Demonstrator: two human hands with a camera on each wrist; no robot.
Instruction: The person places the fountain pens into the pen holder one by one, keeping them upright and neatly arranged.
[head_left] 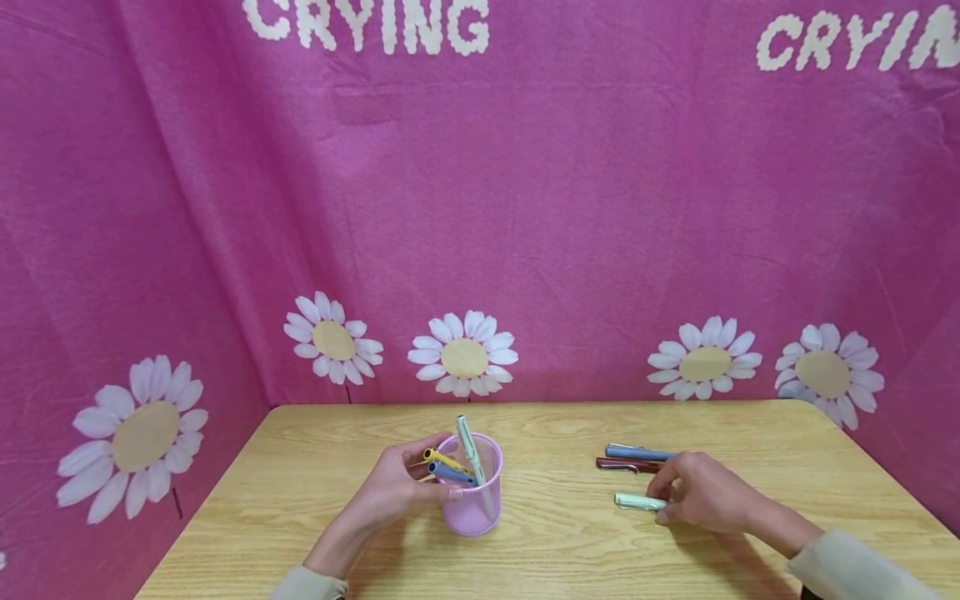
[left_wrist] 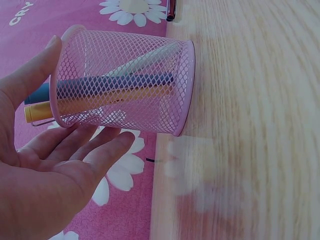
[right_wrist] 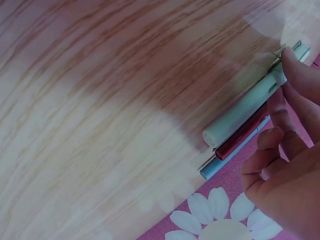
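A pink mesh pen cup [head_left: 472, 510] stands upright on the table, holding a yellow pen [head_left: 442, 458], a blue pen [head_left: 450, 474] and a pale green pen [head_left: 471, 450]. Around its rim my left hand [head_left: 397, 483] grips, thumb on the near side and fingers on the far side. On the right, my right hand [head_left: 708, 492] pinches another pale green pen [right_wrist: 245, 105] between thumb and fingers. This pen lies low over the tabletop; whether it touches cannot be told. Just beyond it lie a dark red pen [head_left: 626, 464] and a blue pen [head_left: 637, 452], side by side.
The wooden table [head_left: 555, 542] has its back edge against a pink cloth [head_left: 570, 208] printed with white daisies and lettering. More of the cloth hangs along the left side. A stretch of bare wood separates the cup from the loose pens.
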